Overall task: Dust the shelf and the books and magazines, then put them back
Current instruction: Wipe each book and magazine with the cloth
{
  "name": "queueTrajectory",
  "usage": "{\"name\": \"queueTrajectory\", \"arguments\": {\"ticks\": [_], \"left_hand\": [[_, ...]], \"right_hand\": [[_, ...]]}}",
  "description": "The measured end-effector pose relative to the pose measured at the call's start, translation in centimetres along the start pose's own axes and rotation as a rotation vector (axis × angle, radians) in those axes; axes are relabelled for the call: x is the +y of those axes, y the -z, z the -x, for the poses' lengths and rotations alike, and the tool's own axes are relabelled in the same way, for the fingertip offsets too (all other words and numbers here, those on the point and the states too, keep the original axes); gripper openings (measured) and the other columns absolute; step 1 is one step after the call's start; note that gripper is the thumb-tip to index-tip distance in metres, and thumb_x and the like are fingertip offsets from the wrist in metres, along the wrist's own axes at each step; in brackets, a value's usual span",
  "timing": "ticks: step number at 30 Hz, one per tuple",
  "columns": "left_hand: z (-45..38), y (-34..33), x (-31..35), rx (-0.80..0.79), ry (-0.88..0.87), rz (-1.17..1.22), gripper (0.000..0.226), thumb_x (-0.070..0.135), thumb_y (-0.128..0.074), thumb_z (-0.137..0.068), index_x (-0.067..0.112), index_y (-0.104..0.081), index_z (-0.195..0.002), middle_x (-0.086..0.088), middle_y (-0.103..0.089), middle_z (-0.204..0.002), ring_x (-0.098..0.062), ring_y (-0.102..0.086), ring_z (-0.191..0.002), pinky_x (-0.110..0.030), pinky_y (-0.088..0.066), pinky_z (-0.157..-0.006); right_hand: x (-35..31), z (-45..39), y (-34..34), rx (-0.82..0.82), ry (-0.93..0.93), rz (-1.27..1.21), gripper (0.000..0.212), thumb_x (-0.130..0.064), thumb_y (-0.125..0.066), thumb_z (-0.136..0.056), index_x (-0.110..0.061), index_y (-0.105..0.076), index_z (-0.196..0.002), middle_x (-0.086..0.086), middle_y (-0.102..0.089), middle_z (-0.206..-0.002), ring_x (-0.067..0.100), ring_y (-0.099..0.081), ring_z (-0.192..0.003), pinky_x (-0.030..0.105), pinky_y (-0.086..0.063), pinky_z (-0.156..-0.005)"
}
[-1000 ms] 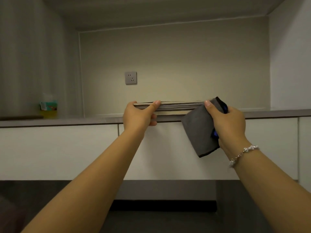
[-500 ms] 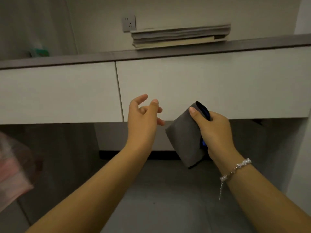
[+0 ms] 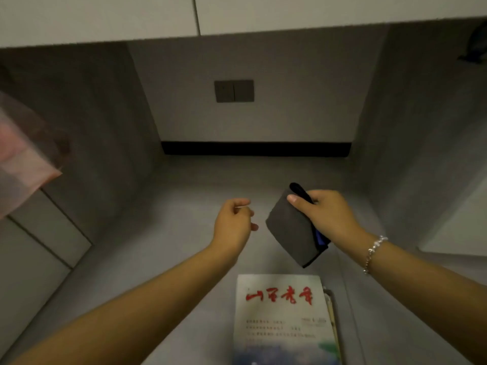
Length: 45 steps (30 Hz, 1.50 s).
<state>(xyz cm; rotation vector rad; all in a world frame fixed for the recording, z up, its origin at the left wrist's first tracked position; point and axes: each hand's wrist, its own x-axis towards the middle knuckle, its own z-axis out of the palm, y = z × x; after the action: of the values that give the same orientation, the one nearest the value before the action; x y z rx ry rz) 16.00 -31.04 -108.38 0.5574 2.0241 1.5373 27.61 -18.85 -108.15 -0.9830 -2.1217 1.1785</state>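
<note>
A magazine (image 3: 283,320) with red characters on a pale cover lies on the grey surface (image 3: 168,259) at the bottom of the view, with more pages showing under its right edge. My right hand (image 3: 326,217) grips a folded grey cloth (image 3: 291,227) with a blue edge, held above and just beyond the magazine. To the left of the cloth my left hand (image 3: 233,223) hovers with its fingers loosely curled and nothing in it. The upper shelf and the stack placed on it are out of view.
White cabinet fronts (image 3: 105,17) run across the top edge. A dark double switch plate (image 3: 234,90) sits on the back wall above a black gap (image 3: 255,148). A pink blurred object (image 3: 21,164) hangs at the left. Grey side walls close in the niche.
The view has swung down from the upper shelf to the lower surface. Both hands let go of the stack on the shelf and dropped; the magazine below has come into view.
</note>
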Motion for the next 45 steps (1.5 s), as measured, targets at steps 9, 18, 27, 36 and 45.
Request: {"name": "queueTrajectory", "arguments": {"ticks": [9, 18, 27, 36, 45], "left_hand": [[0.1, 1.1, -10.1, -0.120, 0.262, -0.298, 0.027, 0.013, -0.039, -0.099, 0.010, -0.053, -0.122, -0.007, -0.057, -0.111, -0.019, -0.060, -0.083, -0.023, -0.048, -0.061], [3.0, 1.5, -18.1, -0.284, 0.488, -0.520, 0.029, 0.017, -0.044, -0.099, 0.002, -0.054, -0.122, -0.014, -0.055, -0.127, -0.031, -0.055, -0.111, -0.041, -0.049, -0.097], [3.6, 1.9, -20.0, -0.207, 0.522, -0.361, 0.034, 0.013, -0.052, -0.096, 0.003, -0.054, -0.129, -0.015, -0.053, -0.134, -0.035, -0.054, -0.117, -0.048, -0.047, -0.099], [3.0, 1.8, -20.1, -0.257, 0.617, -0.094, 0.014, 0.018, -0.048, -0.099, 0.011, -0.057, -0.107, -0.010, -0.062, -0.114, -0.029, -0.062, -0.096, -0.044, -0.053, -0.086], [0.8, 1.7, -20.2, -0.323, 0.665, 0.035, 0.022, 0.018, -0.039, -0.102, 0.007, -0.054, -0.114, -0.014, -0.063, -0.113, -0.026, -0.063, -0.092, -0.031, -0.055, -0.068]], "right_hand": [[8.2, 3.7, -4.0, -0.137, -0.088, 0.291, 0.029, -0.036, -0.059, -0.091, -0.008, -0.068, -0.092, 0.008, -0.068, -0.083, 0.023, -0.062, -0.074, 0.032, -0.048, -0.063], [14.3, 11.0, -8.8, -0.420, 0.139, 0.506, 0.028, -0.033, -0.055, -0.094, -0.030, -0.063, -0.121, -0.004, -0.067, -0.114, 0.018, -0.062, -0.096, 0.017, -0.044, -0.078], [16.8, 12.9, -10.1, -0.441, 0.107, 0.304, 0.032, -0.033, -0.052, -0.094, -0.009, -0.068, -0.109, 0.002, -0.068, -0.099, 0.012, -0.056, -0.089, 0.009, -0.034, -0.081], [19.0, 13.1, -12.0, -0.453, 0.286, 0.560, 0.067, -0.063, -0.021, -0.091, -0.023, -0.046, -0.138, 0.001, -0.034, -0.150, 0.017, -0.020, -0.139, 0.033, -0.001, -0.112], [19.9, 7.7, -13.4, -0.400, 0.268, 0.748, 0.088, -0.071, -0.022, -0.083, -0.013, -0.024, -0.149, 0.012, -0.024, -0.155, 0.030, -0.021, -0.143, 0.037, -0.007, -0.113]]}}
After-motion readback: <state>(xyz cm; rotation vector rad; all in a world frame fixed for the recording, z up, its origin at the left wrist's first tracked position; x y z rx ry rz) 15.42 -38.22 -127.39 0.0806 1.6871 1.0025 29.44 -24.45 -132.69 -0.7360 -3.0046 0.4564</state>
